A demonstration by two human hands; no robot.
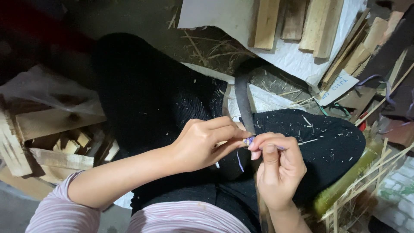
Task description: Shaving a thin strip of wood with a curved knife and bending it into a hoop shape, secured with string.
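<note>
Left hand (200, 144) and right hand (278, 166) both pinch a purple thread (249, 140) over black-trousered knees (319, 138)

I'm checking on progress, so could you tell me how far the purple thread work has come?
Done: shavings litter the dark lap cloth, so some trimming looks done. In hand: the left hand and right hand pinch a purple thread together. Left: loose thin strips lie at the right, apparently unused.
</note>
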